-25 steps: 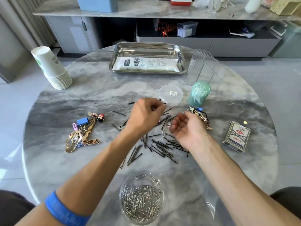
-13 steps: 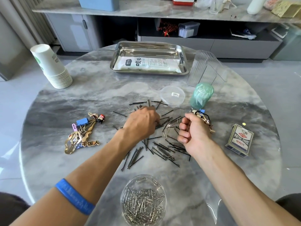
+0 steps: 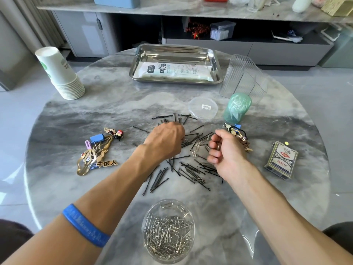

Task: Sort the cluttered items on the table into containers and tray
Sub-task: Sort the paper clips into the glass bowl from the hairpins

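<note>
The left hand [image 3: 165, 142] lay knuckles up, so its fingertips and whatever they touched among the hairpins [image 3: 188, 170] were hidden. The right hand [image 3: 227, 150] was curled, and what it held could not be made out. It also covered part of the keyrings [image 3: 237, 133] behind it. Both forearms ran off the near edge. The blue box [image 3: 116, 1] and bottle [image 3: 301, 3] on the far shelf were cut off at the top. The pouch's [image 3: 172, 70] small print was unreadable.
</note>
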Motion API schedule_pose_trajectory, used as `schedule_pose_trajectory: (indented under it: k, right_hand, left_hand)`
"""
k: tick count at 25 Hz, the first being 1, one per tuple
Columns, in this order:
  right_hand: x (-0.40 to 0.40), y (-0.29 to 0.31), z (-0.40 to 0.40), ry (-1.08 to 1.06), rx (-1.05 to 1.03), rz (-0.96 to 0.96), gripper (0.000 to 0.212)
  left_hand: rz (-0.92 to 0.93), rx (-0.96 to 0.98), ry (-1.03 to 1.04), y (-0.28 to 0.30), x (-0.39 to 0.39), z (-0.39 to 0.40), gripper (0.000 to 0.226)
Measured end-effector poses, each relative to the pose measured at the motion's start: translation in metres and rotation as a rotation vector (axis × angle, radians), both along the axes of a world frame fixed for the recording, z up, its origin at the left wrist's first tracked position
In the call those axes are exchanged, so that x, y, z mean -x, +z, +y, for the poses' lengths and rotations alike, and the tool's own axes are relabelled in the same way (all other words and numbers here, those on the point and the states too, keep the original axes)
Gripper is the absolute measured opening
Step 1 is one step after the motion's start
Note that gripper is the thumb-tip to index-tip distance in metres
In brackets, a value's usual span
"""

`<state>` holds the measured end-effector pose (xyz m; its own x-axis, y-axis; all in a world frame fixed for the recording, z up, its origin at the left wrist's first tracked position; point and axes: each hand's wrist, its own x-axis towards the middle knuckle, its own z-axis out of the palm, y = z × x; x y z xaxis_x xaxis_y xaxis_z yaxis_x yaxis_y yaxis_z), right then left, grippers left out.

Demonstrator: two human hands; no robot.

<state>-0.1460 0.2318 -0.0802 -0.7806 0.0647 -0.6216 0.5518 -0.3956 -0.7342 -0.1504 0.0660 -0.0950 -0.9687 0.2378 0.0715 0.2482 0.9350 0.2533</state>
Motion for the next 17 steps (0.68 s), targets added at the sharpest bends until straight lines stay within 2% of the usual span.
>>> schedule_pose_trajectory:
  k: [9, 13, 14, 17]
  right_hand:
    - [-0.004, 0.0, -0.004, 0.028, -0.001, 0.013, 0.033]
    - [-0.006, -0.001, -0.005, 0.042, -0.025, 0.001, 0.032]
    - [-0.005, -0.001, -0.005, 0.047, -0.036, -0.004, 0.032]
    - [-0.004, 0.004, -0.011, 0.06, 0.006, -0.08, 0.035]
  left_hand:
    - [-0.042, -0.053, 0.049, 0.006, -0.001, -0.002, 0.018]
    - [-0.136, -0.084, 0.049, 0.003, 0.0, -0.006, 0.014]
    - [-0.14, -0.125, 0.051, 0.005, 0.0, -0.007, 0.012]
    - [-0.142, -0.43, 0.026, 0.022, 0.0, -0.002, 0.007]
